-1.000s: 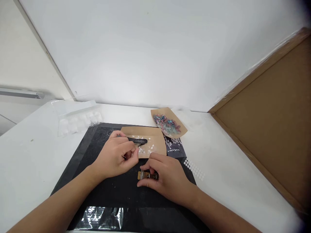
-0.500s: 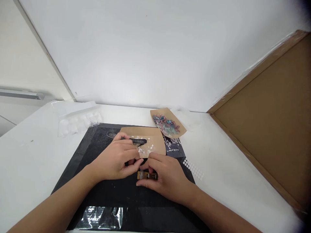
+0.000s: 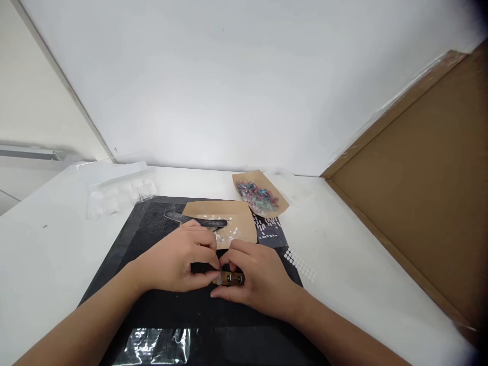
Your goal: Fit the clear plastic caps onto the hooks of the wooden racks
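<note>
My right hand [image 3: 259, 272] is closed around a small brown strip [image 3: 235, 278] with shiny metal-looking fittings, its fingers above and its thumb below. The strip lies low over the black mat [image 3: 198, 317]. My left hand [image 3: 186, 259] pinches at the strip's left end, thumb and forefinger together. A small translucent piece [image 3: 218, 279] shows there, partly hidden by the fingertips, and I cannot tell whether they grip it. Just beyond my left hand, a curved black nail file [image 3: 213, 222] rests across a brown paper tray [image 3: 244, 223] scattered with small white bits.
Behind on the right, a second brown paper tray [image 3: 282, 205] holds many colourful false nails [image 3: 259, 196]. White tabs [image 3: 301, 264] lie right of the mat. A clear plastic tray [image 3: 118, 195] stands at the back left. A cardboard panel [image 3: 412, 188] rises on the right.
My left hand has come down slightly to the strip's left end, its thumb and forefinger now touching there. My right hand keeps its hold. The view has shifted slightly.
</note>
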A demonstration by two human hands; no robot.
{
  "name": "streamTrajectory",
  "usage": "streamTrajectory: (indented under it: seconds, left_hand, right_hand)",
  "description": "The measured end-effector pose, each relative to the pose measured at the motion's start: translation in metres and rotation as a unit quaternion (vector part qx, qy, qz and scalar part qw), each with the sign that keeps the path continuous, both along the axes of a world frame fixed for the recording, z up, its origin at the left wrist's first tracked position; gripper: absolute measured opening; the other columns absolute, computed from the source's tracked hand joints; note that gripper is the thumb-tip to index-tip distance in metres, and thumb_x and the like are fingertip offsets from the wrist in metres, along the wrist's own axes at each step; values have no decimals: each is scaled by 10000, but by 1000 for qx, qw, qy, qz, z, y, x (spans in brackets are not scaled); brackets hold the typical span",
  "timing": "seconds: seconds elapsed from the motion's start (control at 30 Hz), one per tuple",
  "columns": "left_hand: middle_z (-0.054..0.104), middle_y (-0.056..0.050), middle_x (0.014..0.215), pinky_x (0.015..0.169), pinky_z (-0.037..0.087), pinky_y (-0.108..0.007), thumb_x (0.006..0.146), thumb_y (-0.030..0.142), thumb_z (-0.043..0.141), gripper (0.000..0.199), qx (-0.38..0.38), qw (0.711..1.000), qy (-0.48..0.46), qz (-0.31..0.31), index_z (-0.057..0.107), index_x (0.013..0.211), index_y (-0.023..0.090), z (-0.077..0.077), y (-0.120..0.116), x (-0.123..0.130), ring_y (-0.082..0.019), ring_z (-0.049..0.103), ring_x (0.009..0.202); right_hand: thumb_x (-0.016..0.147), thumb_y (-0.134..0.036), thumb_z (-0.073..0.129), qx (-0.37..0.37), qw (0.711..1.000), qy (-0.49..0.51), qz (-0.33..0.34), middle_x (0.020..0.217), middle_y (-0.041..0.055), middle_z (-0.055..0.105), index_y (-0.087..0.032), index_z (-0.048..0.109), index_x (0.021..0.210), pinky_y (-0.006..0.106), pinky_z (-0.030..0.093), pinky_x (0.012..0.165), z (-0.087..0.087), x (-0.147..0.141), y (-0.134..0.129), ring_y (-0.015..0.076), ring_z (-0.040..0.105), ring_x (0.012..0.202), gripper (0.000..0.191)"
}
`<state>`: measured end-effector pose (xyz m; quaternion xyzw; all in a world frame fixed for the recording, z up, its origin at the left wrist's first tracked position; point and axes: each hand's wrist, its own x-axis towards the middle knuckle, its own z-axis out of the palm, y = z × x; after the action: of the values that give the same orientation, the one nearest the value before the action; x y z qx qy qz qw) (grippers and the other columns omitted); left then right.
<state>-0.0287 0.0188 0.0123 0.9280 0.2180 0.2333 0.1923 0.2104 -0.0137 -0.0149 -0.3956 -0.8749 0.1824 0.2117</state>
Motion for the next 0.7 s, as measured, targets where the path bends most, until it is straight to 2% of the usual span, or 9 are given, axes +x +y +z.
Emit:
streamTrajectory:
  seconds: [0.1,0.2,0.27,0.37,0.47,0.57,0.7]
  left_hand:
    - [705,-19,916,823,438,-328,915,261,744,24,-23,1000,-7,-11,756,920,241,0,0,0,-158,660,828]
    - [723,-28,968,830,467,-321,921,264,748,65,-31,999,0,-26,771,979,249,1,0,0,-169,679,875]
    - [733,-35,1000,843,483,-321,922,263,749,71,-33,999,3,-32,777,985,244,1,0,0,-178,688,909]
    - [737,-39,1016,833,497,-316,925,289,762,67,-38,998,8,-40,783,955,233,-1,0,1,-179,691,909]
    - [740,-38,1014,799,507,-301,928,329,782,105,-37,998,12,-51,782,926,224,-4,-1,4,-166,689,873]
    - [751,-34,978,793,508,-301,942,319,771,136,-23,998,19,-55,766,864,206,-6,-2,7,-167,678,861]
    - [756,-29,971,823,504,-321,970,312,736,150,-14,998,41,-50,757,871,202,-5,-4,9,-173,665,870]
  right_hand:
    - [714,-675,875,3,1000,-3,9,884,-21,686,-246,693,1005,290,342,622,4,1,0,153,617,721,550]
    - [727,-688,857,0,1000,5,4,887,-17,686,-249,697,1015,284,365,626,11,3,0,154,627,733,548]
    - [771,-668,831,4,999,22,-30,874,-17,676,-262,700,1057,278,389,633,17,7,1,155,631,740,514]
    - [850,-571,780,35,990,70,-113,809,-23,632,-261,687,1110,276,423,642,25,14,5,150,611,714,415]
    - [879,-482,727,66,976,110,-174,732,-31,571,-229,688,1043,279,428,622,29,20,10,138,563,645,304]
    - [882,-463,695,76,968,129,-201,680,-41,524,-212,679,978,277,412,586,29,22,12,126,519,588,270]
    - [875,-445,683,75,969,131,-198,649,-50,494,-211,676,944,268,386,555,28,20,12,117,492,561,243]
